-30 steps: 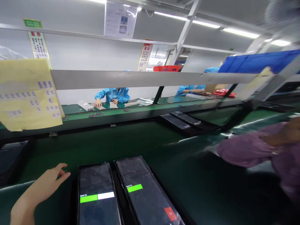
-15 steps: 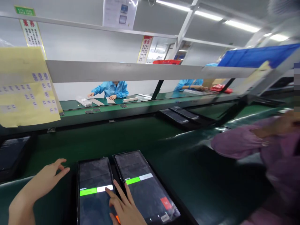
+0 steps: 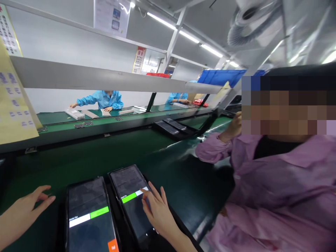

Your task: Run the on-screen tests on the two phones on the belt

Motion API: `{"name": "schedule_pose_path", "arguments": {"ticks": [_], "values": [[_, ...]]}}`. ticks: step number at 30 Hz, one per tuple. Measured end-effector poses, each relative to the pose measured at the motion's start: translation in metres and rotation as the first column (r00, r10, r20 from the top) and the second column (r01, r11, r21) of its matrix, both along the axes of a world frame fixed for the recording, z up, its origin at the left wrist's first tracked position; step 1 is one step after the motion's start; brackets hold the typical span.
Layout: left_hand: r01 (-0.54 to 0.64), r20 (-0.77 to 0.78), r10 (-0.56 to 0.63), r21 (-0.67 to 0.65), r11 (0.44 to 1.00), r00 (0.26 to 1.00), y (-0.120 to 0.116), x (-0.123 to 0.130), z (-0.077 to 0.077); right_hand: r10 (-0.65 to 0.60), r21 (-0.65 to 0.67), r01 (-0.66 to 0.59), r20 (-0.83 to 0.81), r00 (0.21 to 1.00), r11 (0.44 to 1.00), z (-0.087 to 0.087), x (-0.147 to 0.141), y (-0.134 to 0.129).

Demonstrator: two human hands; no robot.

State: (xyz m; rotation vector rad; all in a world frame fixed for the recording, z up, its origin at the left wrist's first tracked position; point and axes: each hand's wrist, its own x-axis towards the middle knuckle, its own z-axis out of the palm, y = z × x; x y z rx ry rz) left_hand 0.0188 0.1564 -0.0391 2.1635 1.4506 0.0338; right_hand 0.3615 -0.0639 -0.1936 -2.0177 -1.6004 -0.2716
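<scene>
Two dark tablets lie side by side in black trays on the green bench. The left tablet [image 3: 88, 196] shows a white block beside a green one, with an orange "Fail" button low on its screen. My right hand [image 3: 160, 210] is over the right tablet [image 3: 128, 178], its index fingertip at the white block next to a green one; the fingers are spread and hold nothing. To the left of the left tablet, my left hand [image 3: 31, 210] hovers with fingers loosely apart and nothing in them. The lower part of the right tablet is partly covered by my right hand.
Close on the right sits a person in a purple smock [image 3: 275, 189]. Farther back, more tablets [image 3: 170, 126] lie in black trays. A grey rail [image 3: 105, 77] crosses above the bench, and a yellow sheet [image 3: 18, 105] hangs at left. Blue-sleeved people work beyond.
My right hand has moved from the left tablet to the right one. On the left tablet, green has switched from the left block to the right block. The view has turned right.
</scene>
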Motion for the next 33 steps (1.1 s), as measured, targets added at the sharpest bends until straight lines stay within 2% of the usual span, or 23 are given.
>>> {"name": "schedule_pose_path", "arguments": {"ticks": [3, 5, 9, 21, 23, 26, 28, 31, 33], "values": [[-0.003, 0.0, 0.003, -0.106, 0.994, 1.0, 0.002, 0.001, -0.003, -0.016, 0.017, 0.016, -0.041, 0.999, 1.0, -0.009, 0.007, -0.001], [-0.006, -0.008, 0.005, -0.128, 0.992, 1.0, 0.005, 0.0, -0.006, -0.046, 0.064, 0.052, -0.093, 0.995, 0.997, -0.01, 0.009, -0.002], [-0.01, -0.005, 0.01, -0.124, 0.992, 1.0, 0.007, 0.001, -0.008, -0.086, 0.132, 0.109, -0.166, 0.982, 0.985, -0.012, 0.012, -0.004], [0.012, -0.026, -0.015, -0.112, 0.994, 1.0, 0.003, 0.007, -0.004, -0.085, 0.163, 0.127, -0.24, 0.967, 0.978, -0.012, 0.009, -0.005], [0.015, -0.027, -0.018, -0.109, 0.994, 0.999, 0.003, 0.006, -0.004, -0.047, 0.158, 0.081, -0.213, 0.976, 0.984, -0.009, 0.005, -0.005], [0.025, -0.033, -0.029, -0.108, 0.994, 0.999, 0.006, 0.004, -0.011, 0.087, 0.102, -0.074, -0.131, 0.988, 0.992, -0.003, -0.005, -0.004], [0.078, -0.039, -0.08, -0.045, 0.996, 0.996, 0.006, 0.007, -0.018, 0.165, 0.045, -0.162, -0.09, 0.982, 0.986, 0.001, -0.013, -0.002], [0.203, -0.203, -0.179, 0.104, 0.974, 0.963, 0.001, 0.022, -0.025, 0.206, -0.024, -0.209, -0.079, 0.975, 0.978, 0.005, -0.019, -0.001], [0.268, -0.345, -0.217, 0.11, 0.957, 0.913, -0.006, 0.037, -0.027, 0.196, -0.026, -0.199, -0.089, 0.977, 0.98, 0.005, -0.018, -0.001]]}}
